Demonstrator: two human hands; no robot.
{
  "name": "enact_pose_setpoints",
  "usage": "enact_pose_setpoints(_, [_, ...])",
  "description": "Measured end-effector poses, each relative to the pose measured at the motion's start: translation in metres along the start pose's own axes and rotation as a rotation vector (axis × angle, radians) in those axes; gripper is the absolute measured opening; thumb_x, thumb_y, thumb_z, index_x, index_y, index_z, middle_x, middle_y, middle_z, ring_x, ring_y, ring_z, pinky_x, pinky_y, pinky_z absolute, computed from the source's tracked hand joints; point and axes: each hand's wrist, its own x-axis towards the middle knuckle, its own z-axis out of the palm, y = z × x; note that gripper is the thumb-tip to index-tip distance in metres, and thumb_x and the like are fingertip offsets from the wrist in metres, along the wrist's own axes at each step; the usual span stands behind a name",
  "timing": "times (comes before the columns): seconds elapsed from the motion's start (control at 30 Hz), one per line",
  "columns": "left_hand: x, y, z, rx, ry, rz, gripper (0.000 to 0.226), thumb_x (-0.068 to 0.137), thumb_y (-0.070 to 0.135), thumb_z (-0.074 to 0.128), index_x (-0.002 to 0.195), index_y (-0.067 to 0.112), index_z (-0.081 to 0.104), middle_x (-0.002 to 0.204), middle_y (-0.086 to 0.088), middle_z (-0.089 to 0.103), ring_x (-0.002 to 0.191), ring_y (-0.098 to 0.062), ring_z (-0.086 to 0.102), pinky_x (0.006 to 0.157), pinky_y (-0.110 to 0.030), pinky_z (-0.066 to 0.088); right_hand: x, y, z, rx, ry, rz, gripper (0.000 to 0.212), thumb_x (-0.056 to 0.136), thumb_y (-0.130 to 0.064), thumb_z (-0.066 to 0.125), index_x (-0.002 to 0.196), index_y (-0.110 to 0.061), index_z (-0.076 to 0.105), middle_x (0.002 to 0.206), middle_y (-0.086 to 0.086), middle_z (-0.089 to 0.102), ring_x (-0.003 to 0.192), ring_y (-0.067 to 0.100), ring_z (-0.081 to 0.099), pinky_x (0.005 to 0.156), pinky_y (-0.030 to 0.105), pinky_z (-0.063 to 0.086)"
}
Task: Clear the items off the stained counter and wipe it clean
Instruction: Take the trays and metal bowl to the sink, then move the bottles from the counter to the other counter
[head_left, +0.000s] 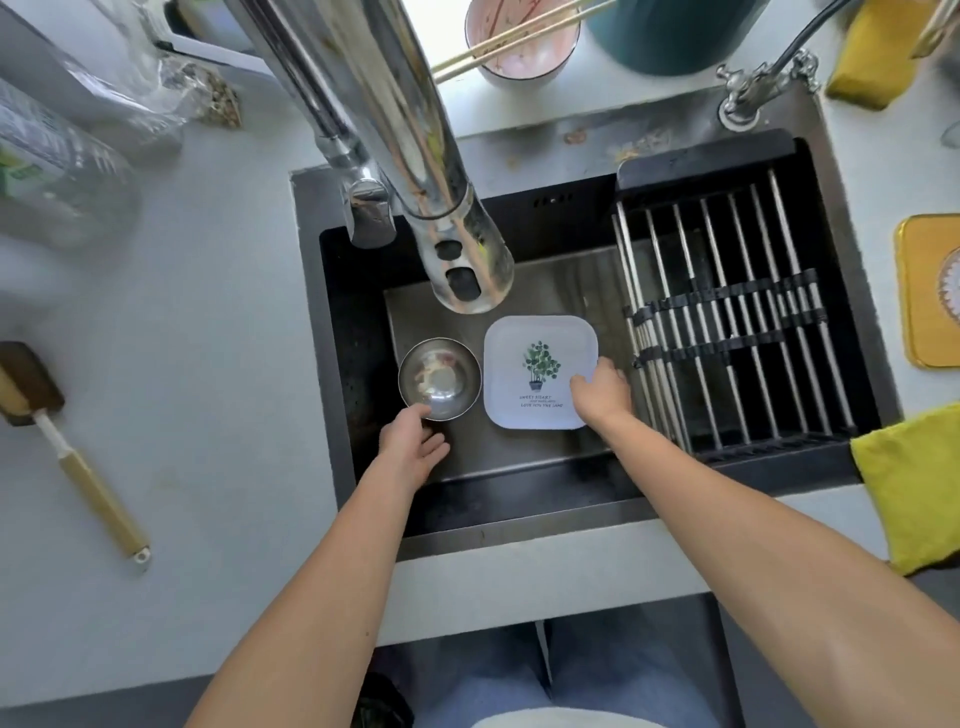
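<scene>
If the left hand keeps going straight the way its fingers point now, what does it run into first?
The left hand points up and slightly right, at the near rim of the steel bowl on the sink floor. Its fingertips look already at that rim, so probably the bowl; contact is unclear.

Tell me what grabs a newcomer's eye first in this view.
The big chrome faucet fills the top centre, hanging over the dark sink. Down in the basin, the right hand grips a white square plate with a plant print, and the left hand touches the steel bowl beside it. A yellow cloth glows at the right counter edge.
</scene>
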Motion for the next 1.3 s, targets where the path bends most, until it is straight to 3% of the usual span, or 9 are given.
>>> enact_pose_setpoints(0.13, [-0.05,-0.004,-0.02,0.205,-0.086,0.105,0.038,0.106,0.024,0.062,0.139,0.005,0.061,0.134,-0.015,0.068,0.105,-0.025,0.072,0.086,-0.036,0.06,-0.05,0.003,-0.025,-0.023,-0.101,-0.116,0.047,0.102,-0.025,0.05,0.148,-0.015,0.052,0.147,0.007,0.056,0.133,0.025,0.054,0.107,0.036,0.043])
enact_pose_setpoints(0.27, [-0.108,-0.011,-0.045,0.344,-0.16,0.232,0.019,0.107,0.025,0.06,0.123,0.018,0.068,0.113,-0.006,0.079,0.098,-0.021,0.079,0.077,-0.031,0.064,-0.112,0.019,-0.052,0.04,-0.11,-0.228,0.03,0.098,-0.03,0.051,0.122,-0.03,0.07,0.113,-0.009,0.074,0.092,0.005,0.067,0.074,0.022,0.05])
enact_pose_setpoints(0.37, [-0.137,-0.027,-0.063,0.436,-0.171,0.296,0.017,0.107,0.021,0.058,0.118,0.019,0.071,0.1,-0.003,0.08,0.08,-0.015,0.078,0.07,-0.027,0.062,-0.155,0.041,-0.07,0.117,-0.107,-0.252,0.025,0.099,-0.029,0.05,0.113,-0.032,0.071,0.098,-0.015,0.076,0.094,0.007,0.071,0.086,0.031,0.056])
enact_pose_setpoints(0.43, [-0.152,-0.04,-0.075,0.507,-0.173,0.327,0.015,0.106,0.02,0.059,0.114,0.019,0.072,0.092,-0.003,0.08,0.073,-0.014,0.075,0.069,-0.029,0.06,-0.176,0.056,-0.081,0.151,-0.089,-0.242,0.023,0.099,-0.027,0.05,0.107,-0.033,0.072,0.091,-0.015,0.077,0.09,0.006,0.072,0.081,0.032,0.056])
enact_pose_setpoints(0.57, [-0.17,-0.068,-0.096,0.654,-0.163,0.377,0.013,0.105,0.023,0.062,0.107,0.02,0.075,0.094,-0.006,0.081,0.08,-0.02,0.076,0.076,-0.038,0.061,-0.203,0.09,-0.097,0.175,-0.069,-0.202,0.018,0.097,-0.03,0.053,0.094,-0.036,0.07,0.081,-0.014,0.076,0.072,0.001,0.072,0.069,0.027,0.054])
enact_pose_setpoints(0.7, [-0.176,-0.086,-0.111,0.833,-0.17,0.4,0.014,0.104,0.028,0.061,0.106,0.022,0.074,0.095,-0.003,0.08,0.079,-0.018,0.076,0.069,-0.03,0.058,-0.214,0.126,-0.109,0.134,-0.06,-0.179,0.015,0.098,-0.033,0.055,0.094,-0.035,0.07,0.081,-0.012,0.076,0.075,0.006,0.073,0.079,0.03,0.058])
enact_pose_setpoints(0.87, [-0.178,-0.087,-0.12,1.109,-0.244,0.479,0.013,0.102,0.028,0.06,0.1,0.028,0.072,0.09,0.004,0.078,0.083,-0.012,0.075,0.081,-0.032,0.056,-0.233,0.158,-0.115,0.126,0.001,-0.129,0.017,0.096,-0.03,0.054,0.095,-0.034,0.071,0.084,-0.014,0.075,0.084,0.01,0.071,0.084,0.033,0.056])
enact_pose_setpoints(1.07, [-0.172,-0.073,-0.124,1.476,-0.352,0.569,0.012,0.102,0.035,0.059,0.101,0.035,0.07,0.092,0.011,0.078,0.091,-0.006,0.072,0.088,-0.032,0.059,-0.273,0.197,-0.09,0.227,0.071,0.022,0.021,0.099,-0.033,0.049,0.101,-0.039,0.069,0.089,-0.015,0.075,0.089,0.009,0.07,0.087,0.036,0.057])
enact_pose_setpoints(1.3, [-0.164,-0.069,-0.113,1.912,-0.45,0.665,0.015,0.1,0.038,0.055,0.097,0.041,0.07,0.095,0.018,0.074,0.091,0.001,0.066,0.073,-0.023,0.047,-0.344,0.263,-0.008,0.437,0.156,0.233,0.02,0.097,-0.033,0.051,0.099,-0.037,0.07,0.089,-0.015,0.076,0.087,0.011,0.072,0.09,0.034,0.056])
